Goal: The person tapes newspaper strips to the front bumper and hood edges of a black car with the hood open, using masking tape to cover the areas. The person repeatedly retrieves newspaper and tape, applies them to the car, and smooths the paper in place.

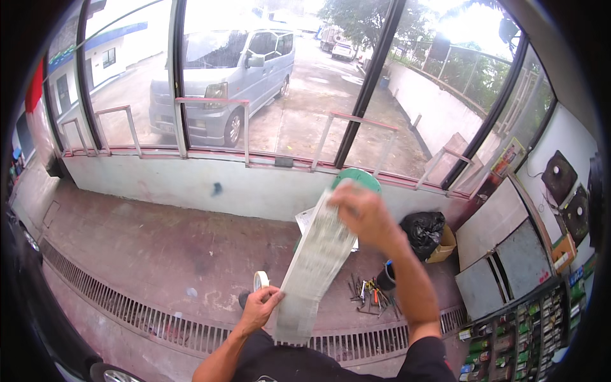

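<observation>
Holding the paper sheet point(315, 258) at two places is the step observed. The sheet is long, greyish and held aloft before the wearer, its lower end near the dark shirt. The left hand point(258, 310) is pinched on its left edge; a roll of tape point(263, 279) sits at those same fingers. The right hand point(359, 207), blurred, appears closed on its upper end. The hands are well apart. A paler band runs along the sheet's left edge; whether it is tape cannot be told.

Assessment: even tension between both grips should keep that edge straight; pulling hard would risk tearing, and slack would invite creases. The roll is best kept clear of the paper's face.

Surroundings: right of the sheet, loose tools point(369, 296) lie beside a dark container point(386, 278); farther right, a black bag point(422, 230). Beyond the sheet's upper end is a green round object point(359, 176).
</observation>
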A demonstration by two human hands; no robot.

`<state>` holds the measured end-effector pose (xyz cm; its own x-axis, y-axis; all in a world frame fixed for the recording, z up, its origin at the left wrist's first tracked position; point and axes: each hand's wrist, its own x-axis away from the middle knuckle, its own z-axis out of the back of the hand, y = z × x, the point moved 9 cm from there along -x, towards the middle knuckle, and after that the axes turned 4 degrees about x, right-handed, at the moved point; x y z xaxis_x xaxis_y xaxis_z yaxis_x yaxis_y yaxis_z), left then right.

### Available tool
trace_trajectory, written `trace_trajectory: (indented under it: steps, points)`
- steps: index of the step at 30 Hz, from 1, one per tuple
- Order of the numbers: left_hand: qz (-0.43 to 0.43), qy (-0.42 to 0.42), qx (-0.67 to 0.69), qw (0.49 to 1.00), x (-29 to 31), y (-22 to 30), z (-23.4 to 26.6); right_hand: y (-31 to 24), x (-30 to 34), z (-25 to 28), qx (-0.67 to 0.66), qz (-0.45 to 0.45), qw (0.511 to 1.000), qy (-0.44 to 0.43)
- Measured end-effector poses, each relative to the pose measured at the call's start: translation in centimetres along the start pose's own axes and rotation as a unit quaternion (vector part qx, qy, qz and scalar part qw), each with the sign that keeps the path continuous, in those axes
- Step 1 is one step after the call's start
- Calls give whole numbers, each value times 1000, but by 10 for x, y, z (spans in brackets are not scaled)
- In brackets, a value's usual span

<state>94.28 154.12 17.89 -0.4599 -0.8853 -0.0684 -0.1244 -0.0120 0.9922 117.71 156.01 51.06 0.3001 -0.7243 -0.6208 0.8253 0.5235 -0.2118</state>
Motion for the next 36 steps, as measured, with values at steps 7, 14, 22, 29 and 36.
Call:
trace_trajectory:
  steps: [7, 14, 22, 29, 36]
  points:
    - [-48, 4, 26, 999, -265, -27, 77, 206, -231, -52, 43, -37, 998, 38]
    - [-97, 49, -19, 994, -486, 19, 120, 367, -408, -82, 199, -36, 979, 17]
    - [-197, 224, -199, 933, -777, 52, 159, 572, -567, -99, 260, -3, 961, 94]
    - [-477, 329, -172, 797, -928, 229, 123, 681, -680, -30, 362, 79, 897, 243]
    - [-633, 123, -258, 720, -1070, 415, -4, 697, -723, 6, 425, 190, 820, 334]
